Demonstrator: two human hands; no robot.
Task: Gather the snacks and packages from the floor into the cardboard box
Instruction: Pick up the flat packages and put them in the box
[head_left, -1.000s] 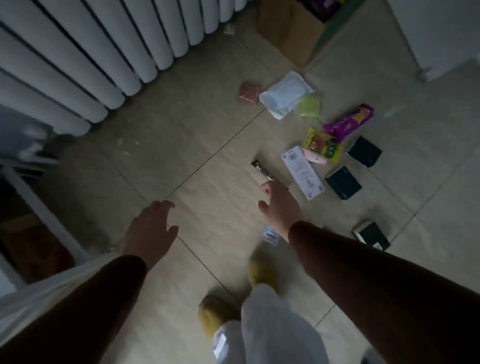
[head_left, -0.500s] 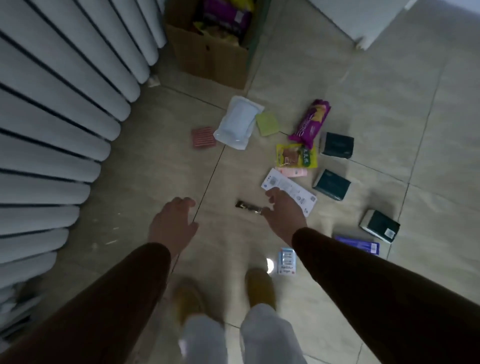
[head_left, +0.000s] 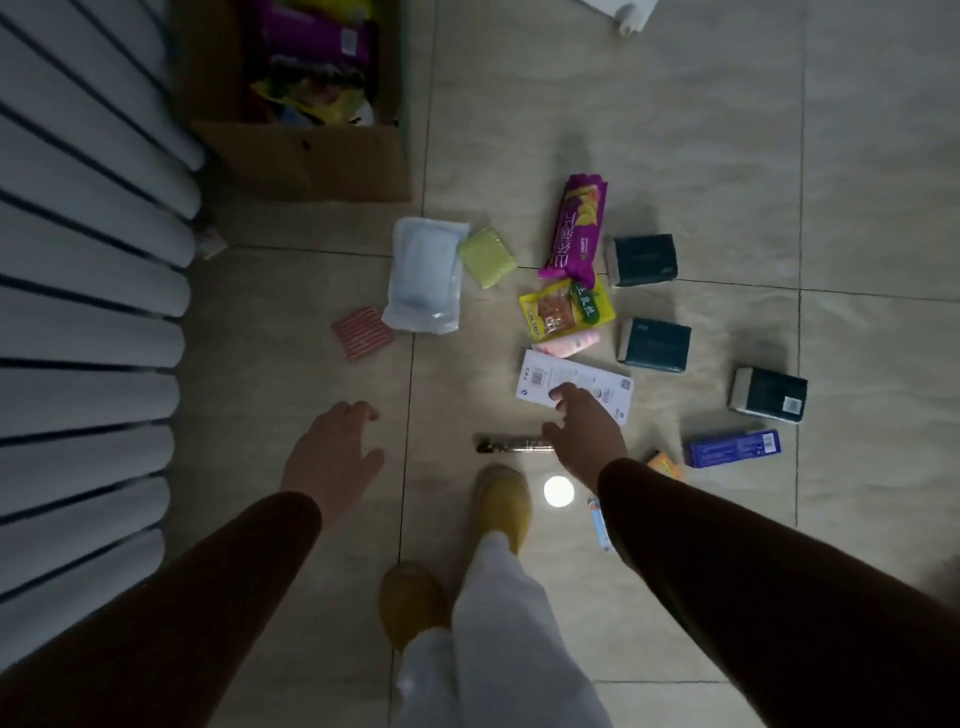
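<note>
Right hand (head_left: 584, 431), fingers loose and empty, hovers over the white flat package (head_left: 574, 384); left hand (head_left: 332, 457) spread, empty.

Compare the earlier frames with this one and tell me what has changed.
The right hand has reached forward, past the slim dark stick, over the white flat package; it grips nothing. The left hand stays open and empty. The view now shows more of the cardboard box. The floor items have not moved.

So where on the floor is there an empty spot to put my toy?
Bare tiles lie between the radiator and the red striped packet, and right of the three dark green packs. It is crowded from the pale blue pack across to those.
</note>
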